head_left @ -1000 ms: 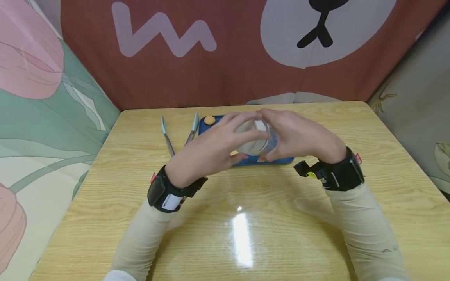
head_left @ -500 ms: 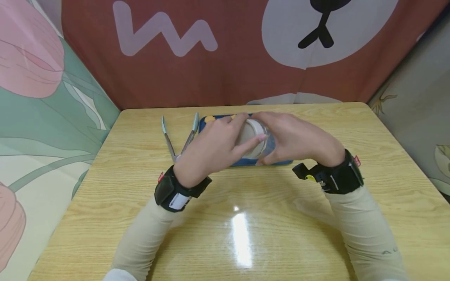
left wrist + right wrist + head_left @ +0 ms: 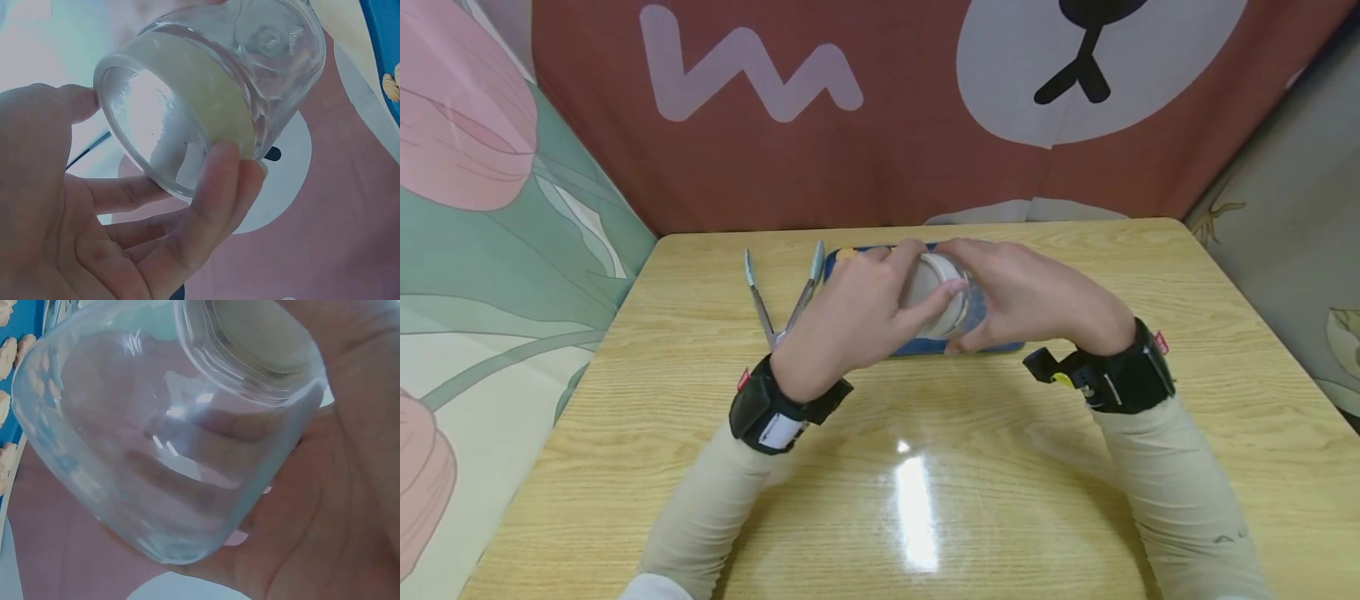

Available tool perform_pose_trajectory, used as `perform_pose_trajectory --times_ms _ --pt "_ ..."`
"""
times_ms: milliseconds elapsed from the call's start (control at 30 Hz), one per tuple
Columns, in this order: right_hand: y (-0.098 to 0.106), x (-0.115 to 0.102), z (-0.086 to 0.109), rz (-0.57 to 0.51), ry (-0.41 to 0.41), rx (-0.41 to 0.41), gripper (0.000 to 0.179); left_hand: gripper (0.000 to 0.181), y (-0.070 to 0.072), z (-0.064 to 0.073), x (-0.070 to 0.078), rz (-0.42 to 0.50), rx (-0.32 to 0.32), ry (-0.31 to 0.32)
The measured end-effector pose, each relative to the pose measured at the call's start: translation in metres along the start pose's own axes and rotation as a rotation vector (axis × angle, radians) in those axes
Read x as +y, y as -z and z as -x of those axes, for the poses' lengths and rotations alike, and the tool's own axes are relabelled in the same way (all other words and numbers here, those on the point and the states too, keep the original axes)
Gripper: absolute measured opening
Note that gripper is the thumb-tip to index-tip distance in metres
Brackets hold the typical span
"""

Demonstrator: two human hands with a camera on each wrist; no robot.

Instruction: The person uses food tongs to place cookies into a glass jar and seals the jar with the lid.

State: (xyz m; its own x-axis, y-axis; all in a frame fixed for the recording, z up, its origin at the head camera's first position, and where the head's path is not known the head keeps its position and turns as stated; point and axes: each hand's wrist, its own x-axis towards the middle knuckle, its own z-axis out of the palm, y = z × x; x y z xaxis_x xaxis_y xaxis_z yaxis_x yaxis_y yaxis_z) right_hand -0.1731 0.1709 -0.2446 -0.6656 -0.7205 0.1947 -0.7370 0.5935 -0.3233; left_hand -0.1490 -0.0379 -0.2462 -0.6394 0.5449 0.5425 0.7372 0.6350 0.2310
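A clear jar is tilted between both hands above the tray, its pale screw lid facing left. My left hand grips the lid, fingertips and thumb spread round its edge. My right hand holds the jar's body from the other side, and its fingers show through the clear wall. In the right wrist view, the jar has nothing inside and the lid sits at its mouth.
Beneath the hands lies a blue tray with several small cookies, mostly hidden in the head view. Spread tongs with light-blue tips lie left of it on the wooden table. A patterned cloth hangs behind.
My left hand has shifted slightly right and turned on the lid, its fingers changing place round the edge. The right hand and jar have barely moved.
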Motion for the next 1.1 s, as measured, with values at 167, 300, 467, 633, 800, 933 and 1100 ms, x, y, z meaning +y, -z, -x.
perform_pose_trajectory --times_ms 167,300,467,633,800,933,1100 --pt "0.002 0.001 0.001 0.001 0.002 0.009 0.096 0.048 0.001 0.0 -0.001 0.018 0.016 0.002" --pt "0.005 0.004 0.001 -0.01 -0.008 0.013 0.095 0.045 0.005 0.002 -0.003 0.057 0.058 0.02" --pt "0.011 0.016 0.003 -0.012 -0.029 0.048 0.092 0.044 0.018 0.003 -0.007 0.139 0.121 0.013" --pt "0.02 0.028 0.009 -0.022 -0.047 0.106 0.092 0.04 0.028 0.002 -0.01 0.188 0.133 -0.023" --pt "0.031 0.038 0.017 -0.062 -0.047 0.2 0.092 0.044 0.028 0.001 -0.01 0.205 0.084 0.006" --pt "0.037 0.047 0.024 -0.04 -0.11 0.288 0.096 0.051 0.023 0.0 -0.01 0.199 0.051 -0.005" --pt "0.039 0.059 0.026 -0.061 -0.215 0.423 0.096 0.05 0.017 0.001 -0.011 0.163 0.046 -0.028"
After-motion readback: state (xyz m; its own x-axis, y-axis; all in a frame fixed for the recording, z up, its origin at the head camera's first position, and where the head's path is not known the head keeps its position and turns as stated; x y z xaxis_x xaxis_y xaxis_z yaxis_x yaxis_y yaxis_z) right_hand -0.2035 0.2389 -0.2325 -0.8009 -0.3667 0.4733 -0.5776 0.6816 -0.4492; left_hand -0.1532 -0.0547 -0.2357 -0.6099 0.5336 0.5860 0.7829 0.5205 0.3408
